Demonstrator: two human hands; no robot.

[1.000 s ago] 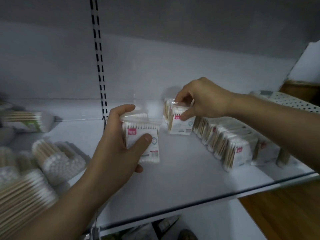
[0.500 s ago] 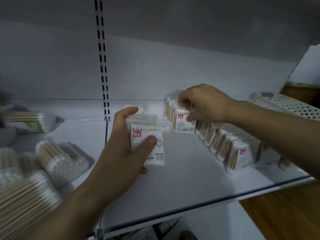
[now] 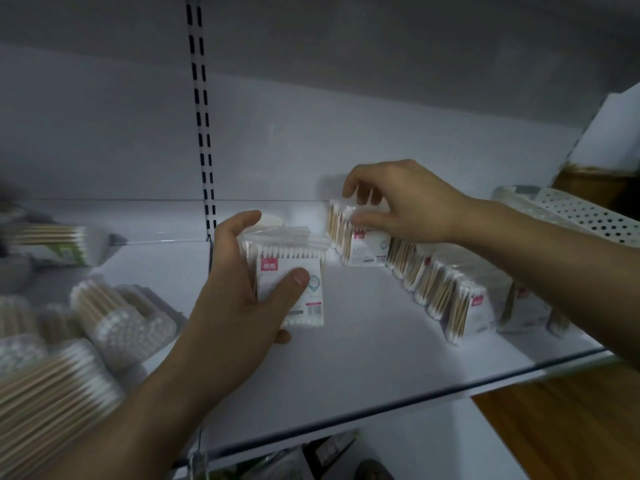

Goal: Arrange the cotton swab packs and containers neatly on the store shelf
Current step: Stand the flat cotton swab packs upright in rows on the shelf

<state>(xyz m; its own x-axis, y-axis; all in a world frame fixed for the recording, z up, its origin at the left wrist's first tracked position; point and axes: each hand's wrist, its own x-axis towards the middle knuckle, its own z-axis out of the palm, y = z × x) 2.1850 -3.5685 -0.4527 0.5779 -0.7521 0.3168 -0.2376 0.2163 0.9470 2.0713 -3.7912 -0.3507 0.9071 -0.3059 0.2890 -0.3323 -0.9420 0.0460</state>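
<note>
White shelf [image 3: 363, 341] in dim light, seen from above and in front, with a slotted upright rail [image 3: 202, 133] on the back wall. Two bare hands reach over it.

The left hand [image 3: 239, 306] holds one flat cotton swab pack [image 3: 294, 282] upright above the middle of the shelf. Its fingers are closed around the pack, thumb pressed on the front label and the other fingers behind. The pack shows a row of white swab tips, a pink logo and a barcode.

The right hand [image 3: 405, 206] is near the back edge of the shelf, its fingers pinching the top of a second pack [image 3: 360, 244] that stands on the shelf. This pack is the rearmost of a row of packs [image 3: 457, 292] standing on edge, which runs from the back toward the front right corner. About six packs can be made out in the row; blur makes an exact count uncertain.

At the left end of the shelf lie three or four bundles of wooden-stick swabs [image 3: 117, 320], blurred. One more pack with a green label [image 3: 59, 244] lies farther back on the left. A white perforated basket [image 3: 581, 216] sits at the right edge.
</note>
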